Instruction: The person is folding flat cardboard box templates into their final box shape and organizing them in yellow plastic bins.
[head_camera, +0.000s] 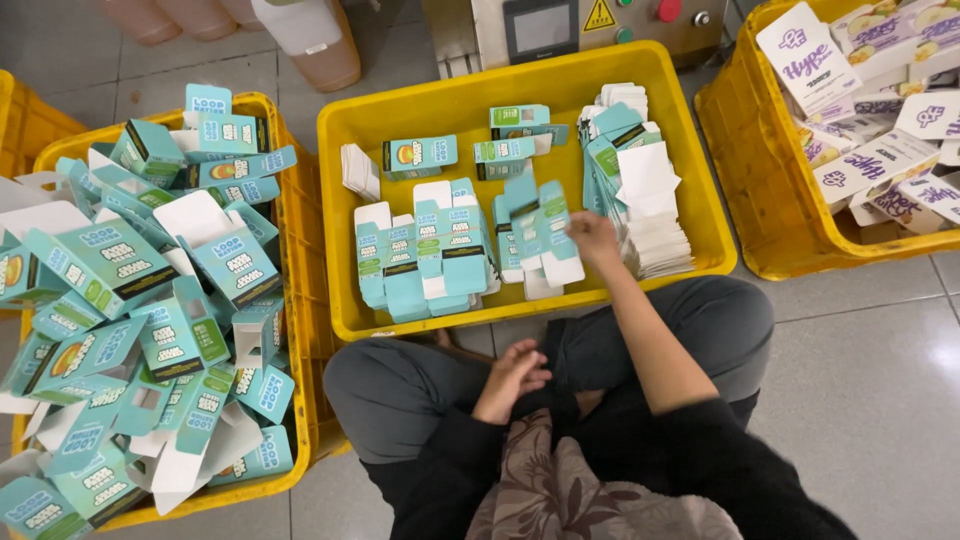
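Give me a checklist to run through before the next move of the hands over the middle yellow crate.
1. Right hand is on a flat teal cardboard carton blank: ok, though the grip itself is blurred.
2. Left hand is free: ok, it rests in the lap holding nothing visible.
3. Flat blanks are stocked in the middle yellow plastic crate: ok.
4. Left yellow crate has room for more folded teal boxes: not ok, it is heaped above its rim.
5. Only one blank is picked: cannot tell.
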